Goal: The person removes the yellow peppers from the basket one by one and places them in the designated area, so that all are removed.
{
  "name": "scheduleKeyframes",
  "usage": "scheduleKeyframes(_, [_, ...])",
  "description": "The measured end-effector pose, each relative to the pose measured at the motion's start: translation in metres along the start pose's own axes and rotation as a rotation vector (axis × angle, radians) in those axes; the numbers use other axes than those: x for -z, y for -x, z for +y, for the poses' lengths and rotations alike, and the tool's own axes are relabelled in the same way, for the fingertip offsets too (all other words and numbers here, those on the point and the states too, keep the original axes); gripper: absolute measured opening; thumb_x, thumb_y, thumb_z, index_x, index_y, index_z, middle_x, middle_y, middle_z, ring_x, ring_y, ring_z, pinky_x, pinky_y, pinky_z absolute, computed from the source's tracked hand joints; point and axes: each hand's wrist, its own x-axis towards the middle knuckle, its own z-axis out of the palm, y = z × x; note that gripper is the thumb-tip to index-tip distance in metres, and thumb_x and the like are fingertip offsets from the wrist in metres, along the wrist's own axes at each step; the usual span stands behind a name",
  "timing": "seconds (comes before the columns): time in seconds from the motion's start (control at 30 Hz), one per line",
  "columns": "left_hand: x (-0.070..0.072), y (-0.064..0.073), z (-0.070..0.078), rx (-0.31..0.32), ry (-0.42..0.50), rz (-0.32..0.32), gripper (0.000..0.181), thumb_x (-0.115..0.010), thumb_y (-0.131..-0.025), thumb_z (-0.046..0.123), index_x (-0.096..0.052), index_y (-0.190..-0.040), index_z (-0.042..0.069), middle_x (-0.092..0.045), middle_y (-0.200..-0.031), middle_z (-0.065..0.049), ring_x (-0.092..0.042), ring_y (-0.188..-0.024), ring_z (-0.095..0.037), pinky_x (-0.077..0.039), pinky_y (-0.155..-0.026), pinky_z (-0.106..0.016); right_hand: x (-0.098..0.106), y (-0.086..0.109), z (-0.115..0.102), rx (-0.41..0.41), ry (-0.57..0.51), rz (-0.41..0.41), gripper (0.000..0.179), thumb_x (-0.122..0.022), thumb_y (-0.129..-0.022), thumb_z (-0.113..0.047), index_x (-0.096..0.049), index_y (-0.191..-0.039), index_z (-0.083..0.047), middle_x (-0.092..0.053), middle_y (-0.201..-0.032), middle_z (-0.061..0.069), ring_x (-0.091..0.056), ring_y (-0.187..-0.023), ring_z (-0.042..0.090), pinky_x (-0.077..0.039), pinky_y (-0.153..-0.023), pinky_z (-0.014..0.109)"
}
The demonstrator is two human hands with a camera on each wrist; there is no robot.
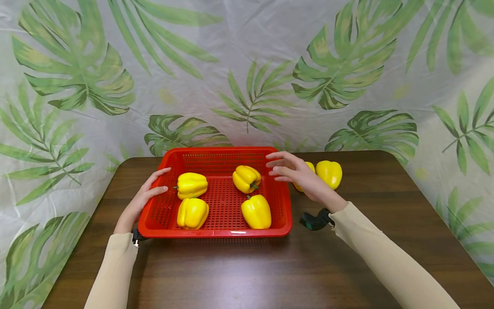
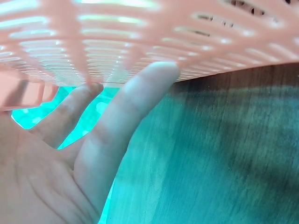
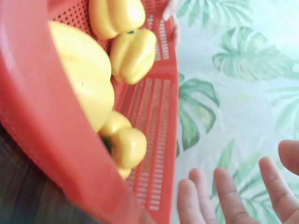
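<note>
A red plastic basket (image 1: 216,233) with slotted walls holds several yellow bell peppers, two at the left, including one yellow bell pepper (image 1: 193,213), and two at the right, including another yellow bell pepper (image 1: 256,212). My left hand (image 1: 140,201) rests against the basket's left side, fingers extended at the rim; the left wrist view shows its thumb (image 2: 126,121) straight along the slotted wall. Over the right rim hovers my right hand (image 1: 295,174), its fingers spread and holding nothing. In the right wrist view those fingers (image 3: 229,196) stand apart beside the basket wall.
Two more yellow bell peppers lie on the table right of the basket; one pepper (image 1: 329,174) is plain to see, the other partly hidden behind my right hand. The brown wooden table (image 1: 239,274) backs onto a leaf-patterned cloth (image 1: 262,38).
</note>
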Motion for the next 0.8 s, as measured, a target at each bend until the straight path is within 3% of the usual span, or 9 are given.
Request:
scheduleKeyframes(0.27, [0.0,0.0,0.0,0.002,0.003,0.002,0.057,-0.047,-0.1,0.02,-0.023,-0.15,0.024,-0.023,-0.148,-0.016,-0.045,-0.119,-0.034,-0.052,-0.086,-0.042,-0.019,-0.009,0.003,-0.069,0.017,-0.079,0.04,-0.053,-0.097,-0.01,-0.045,-0.136,-0.002,-0.047,-0.131,0.025,-0.056,-0.108,0.031,-0.044,-0.095,0.051])
scheduleKeyframes(0.6, [0.0,0.0,0.001,0.013,0.021,-0.002,0.057,-0.048,-0.1,0.02,-0.022,-0.151,0.024,-0.023,-0.148,-0.016,-0.045,-0.12,-0.035,-0.051,-0.087,-0.042,-0.031,-0.012,0.005,-0.135,0.042,-0.164,0.048,-0.057,-0.096,-0.014,-0.04,-0.138,0.0,-0.04,-0.138,0.026,-0.041,-0.125,0.038,-0.039,-0.099,0.055])
scheduleKeyframes(0.8, [0.0,0.0,0.001,0.02,0.021,0.0,0.057,-0.047,-0.1,0.02,-0.022,-0.151,0.025,-0.023,-0.148,-0.016,-0.044,-0.121,-0.036,-0.051,-0.087,-0.043,-0.034,-0.014,0.007,-0.193,0.1,-0.187,0.043,-0.053,-0.098,-0.013,-0.042,-0.138,-0.002,-0.041,-0.138,0.025,-0.044,-0.123,0.038,-0.039,-0.098,0.055])
